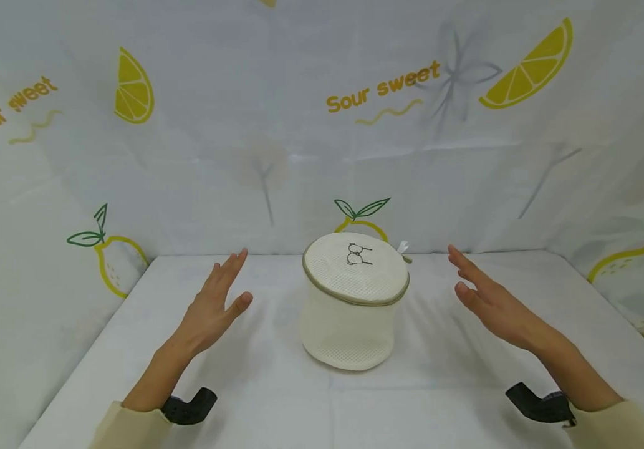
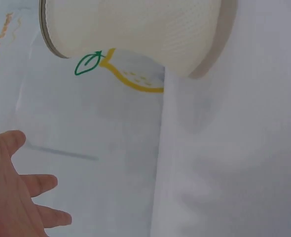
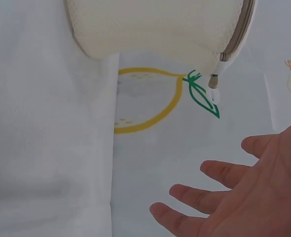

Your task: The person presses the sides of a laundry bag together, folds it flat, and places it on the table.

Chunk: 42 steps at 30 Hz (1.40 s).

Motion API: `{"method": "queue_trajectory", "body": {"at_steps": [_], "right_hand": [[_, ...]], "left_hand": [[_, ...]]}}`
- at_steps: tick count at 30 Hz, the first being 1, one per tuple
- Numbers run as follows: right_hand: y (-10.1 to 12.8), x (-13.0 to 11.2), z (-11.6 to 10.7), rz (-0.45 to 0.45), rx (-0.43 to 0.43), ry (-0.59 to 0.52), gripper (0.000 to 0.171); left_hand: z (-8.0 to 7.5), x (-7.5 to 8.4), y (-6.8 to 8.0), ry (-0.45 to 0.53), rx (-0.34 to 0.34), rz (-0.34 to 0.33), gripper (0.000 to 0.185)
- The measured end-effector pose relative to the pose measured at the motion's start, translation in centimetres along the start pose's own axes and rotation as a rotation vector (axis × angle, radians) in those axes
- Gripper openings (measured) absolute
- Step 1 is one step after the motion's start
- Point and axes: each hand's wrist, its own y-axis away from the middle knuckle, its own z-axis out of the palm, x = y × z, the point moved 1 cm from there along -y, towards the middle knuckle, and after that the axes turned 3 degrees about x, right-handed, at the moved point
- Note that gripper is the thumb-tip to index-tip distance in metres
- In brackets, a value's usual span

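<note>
A cream mesh laundry bag (image 1: 350, 330) stands upright on the white table, its round lid edged by an olive zipper and printed with a small drawing of glasses. The zipper pull (image 3: 213, 81) hangs at the lid's right side. To the left of the bag, my left hand (image 1: 209, 312) is held in the air with straight fingers and the thumb apart. My right hand (image 1: 492, 305) mirrors it on the other side, fingers extended. Both palms face the bag from a distance, and neither touches it.
White cloth (image 1: 232, 187) printed with lemons and words hangs behind the table (image 1: 277, 411) and along both sides. Black wrist straps (image 1: 189, 406) sit at the cuffs of the cream sleeves (image 1: 131, 427).
</note>
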Motion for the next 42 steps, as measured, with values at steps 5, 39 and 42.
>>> {"method": "queue_trajectory", "body": {"at_steps": [5,39,42], "right_hand": [[-0.4,-0.5,0.5,0.010,-0.012,-0.067,0.060],[-3.2,-2.2,4.7,-0.002,-0.021,-0.313,0.060],[-3.3,-2.4,4.9,-0.005,-0.019,-0.321,0.059]], "left_hand": [[0.7,0.8,-0.4,0.016,0.002,-0.004,0.069],[4.1,5.3,-2.7,0.380,-0.020,0.042,0.088],[4.4,5.6,-2.8,0.422,-0.031,0.032,0.087]]}}
